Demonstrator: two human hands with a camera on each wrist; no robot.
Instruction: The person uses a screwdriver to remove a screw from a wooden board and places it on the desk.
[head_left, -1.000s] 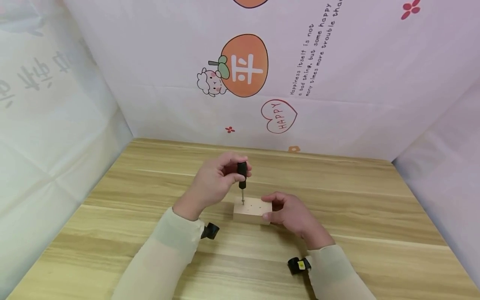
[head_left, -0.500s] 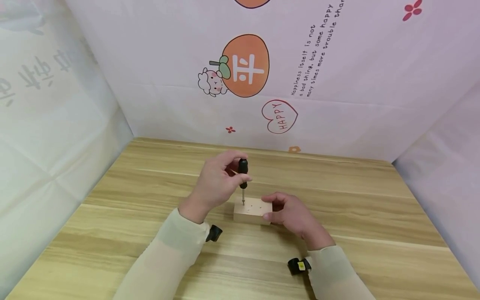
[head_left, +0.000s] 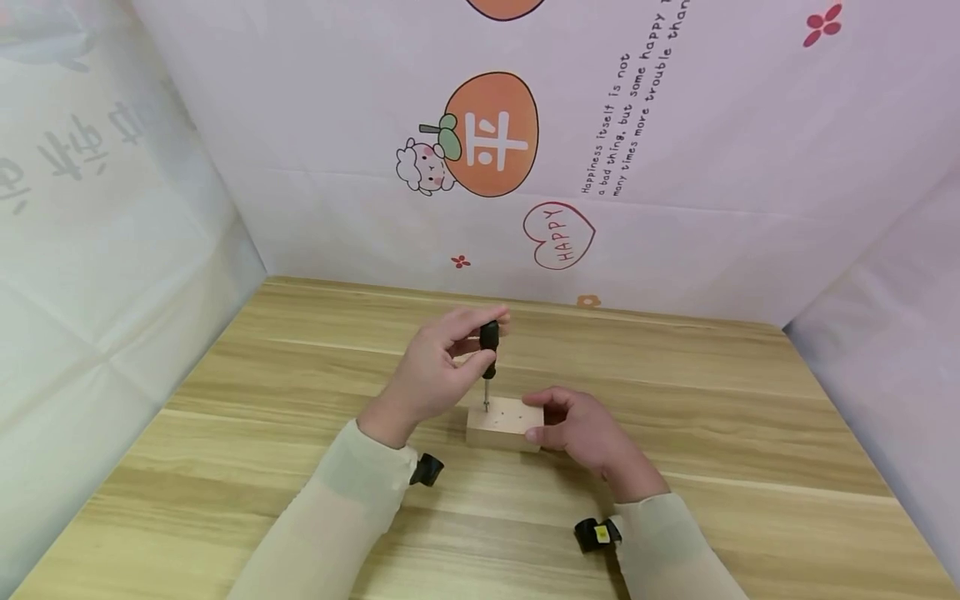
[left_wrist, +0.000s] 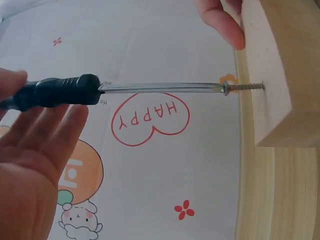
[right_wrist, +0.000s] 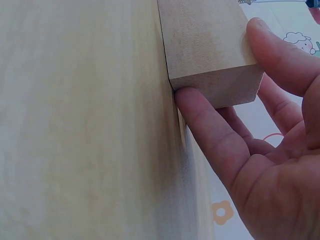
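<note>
My left hand (head_left: 435, 367) holds a screwdriver (head_left: 489, 346) upright by its black handle, between thumb and fingers. In the left wrist view the screwdriver's steel shaft (left_wrist: 165, 88) meets the head of a screw (left_wrist: 245, 87). That screw's tip stands in the face of a pale wooden block (left_wrist: 275, 115), with much of its thread showing. The wooden block (head_left: 502, 435) lies on the table, and several small dark holes or marks dot its top. My right hand (head_left: 588, 429) grips the block's right end, thumb on the near side and fingers at the end and far side.
The wood-grain table (head_left: 300, 375) spreads around the block. A white printed sheet (head_left: 337, 233) rises behind the table's back edge, with more pale sheets at both sides. Small black cameras sit at the wrists, one by the left cuff (head_left: 427, 469), one by the right cuff (head_left: 592, 534).
My left hand has shifted slightly to the right and its fingers have changed position around the screwdriver handle. The block and my right hand stay in place.
</note>
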